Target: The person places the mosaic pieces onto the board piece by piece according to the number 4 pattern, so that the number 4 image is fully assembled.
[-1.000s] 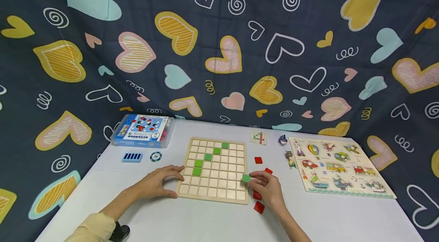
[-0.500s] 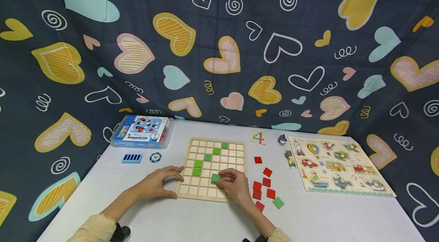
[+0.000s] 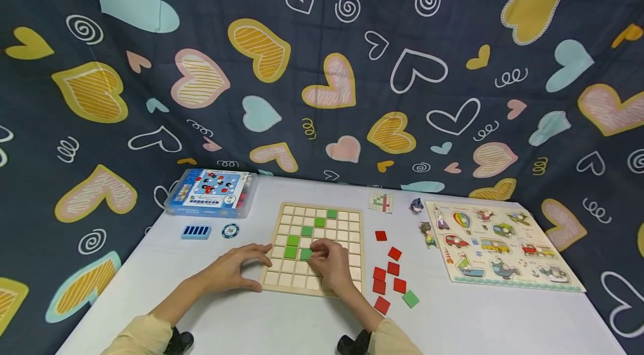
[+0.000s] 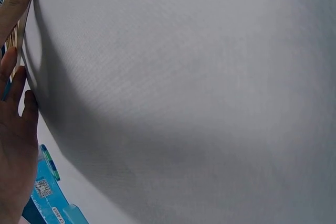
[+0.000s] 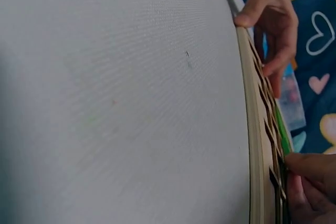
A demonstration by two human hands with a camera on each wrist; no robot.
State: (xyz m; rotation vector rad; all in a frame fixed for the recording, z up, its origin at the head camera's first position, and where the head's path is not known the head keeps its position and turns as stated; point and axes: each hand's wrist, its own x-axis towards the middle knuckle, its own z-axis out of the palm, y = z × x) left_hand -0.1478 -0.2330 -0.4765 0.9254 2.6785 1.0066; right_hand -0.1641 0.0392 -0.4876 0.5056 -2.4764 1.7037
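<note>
A square wooden grid board (image 3: 322, 291) lies on the table with several green tiles set in its cells. My right hand (image 3: 332, 266) is over the board and pinches a green tile (image 3: 304, 254) between thumb and fingertips. This tile is at a cell just right of the lowest green tile (image 3: 290, 252) in the left part of the board. My left hand (image 3: 236, 268) rests against the board's left side, fingers on the edge and thumb near the front corner. In the right wrist view, the pinching fingers (image 5: 310, 174) are partly cut off by the frame.
Right of the board lie several red tiles (image 3: 379, 274) and a loose green tile (image 3: 410, 298). A pattern card (image 3: 380, 202), small figures (image 3: 428, 234) and a picture puzzle (image 3: 503, 249) stand farther right. At left are a plastic case (image 3: 211, 193), a blue block (image 3: 196, 232) and a round chip (image 3: 230, 231).
My right hand has carried the green tile from the board's right edge leftward across the grid to the cell beside another green tile. The left hand has stayed at the board's edge.
</note>
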